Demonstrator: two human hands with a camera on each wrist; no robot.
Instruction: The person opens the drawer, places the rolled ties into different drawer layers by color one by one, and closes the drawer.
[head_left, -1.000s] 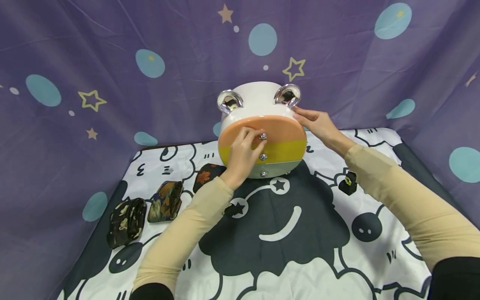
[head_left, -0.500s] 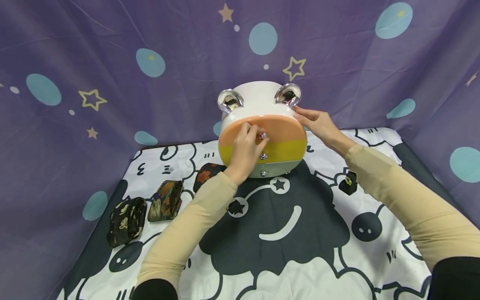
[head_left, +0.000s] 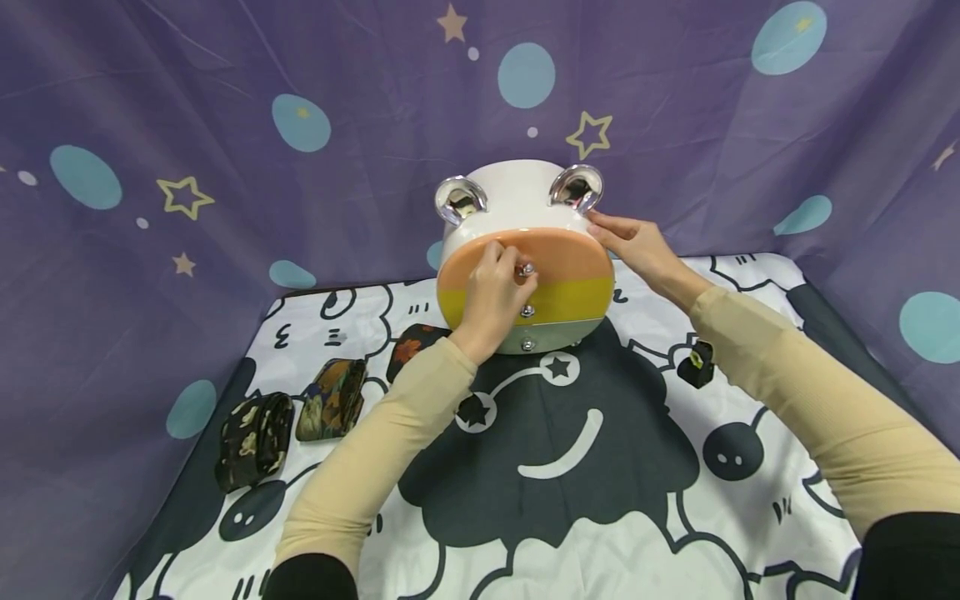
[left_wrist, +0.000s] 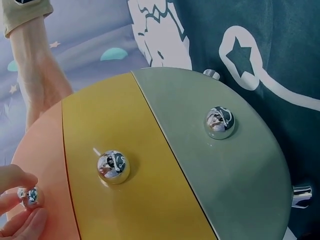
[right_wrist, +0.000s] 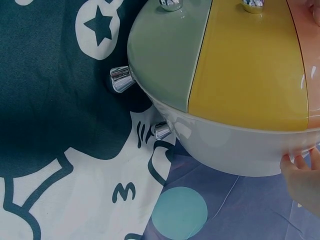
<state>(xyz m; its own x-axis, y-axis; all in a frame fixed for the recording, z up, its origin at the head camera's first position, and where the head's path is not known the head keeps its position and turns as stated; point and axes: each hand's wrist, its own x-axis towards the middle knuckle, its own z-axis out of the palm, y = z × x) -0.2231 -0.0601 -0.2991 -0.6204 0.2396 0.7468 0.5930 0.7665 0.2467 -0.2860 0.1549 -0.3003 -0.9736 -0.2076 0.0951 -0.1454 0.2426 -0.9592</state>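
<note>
A small white cabinet [head_left: 517, 187] with two silver ears stands at the back of the table. Its rounded front has an orange drawer [head_left: 570, 254] on top, a yellow one [left_wrist: 150, 200] in the middle and a green one [left_wrist: 215, 170] at the bottom, all flush. With thumb and fingers my left hand [head_left: 491, 296] pinches the silver knob [left_wrist: 33, 196] of the orange drawer. My right hand [head_left: 637, 250] touches the cabinet's white side just below the right ear; its fingertips rest on that wall in the right wrist view too.
Two folded dark patterned bundles [head_left: 257, 442] [head_left: 332, 400] lie on the left of the printed cloth [head_left: 600, 550]. A dark piece with a red flower [head_left: 412, 348] is partly behind my left forearm. A small black item [head_left: 696, 365] sits at right, beside my right sleeve. A purple curtain [head_left: 375, 208] hangs behind.
My left hand has shifted slightly to the right and its fingers have drawn in around the top knob. The right hand and the cabinet stay where they were.
</note>
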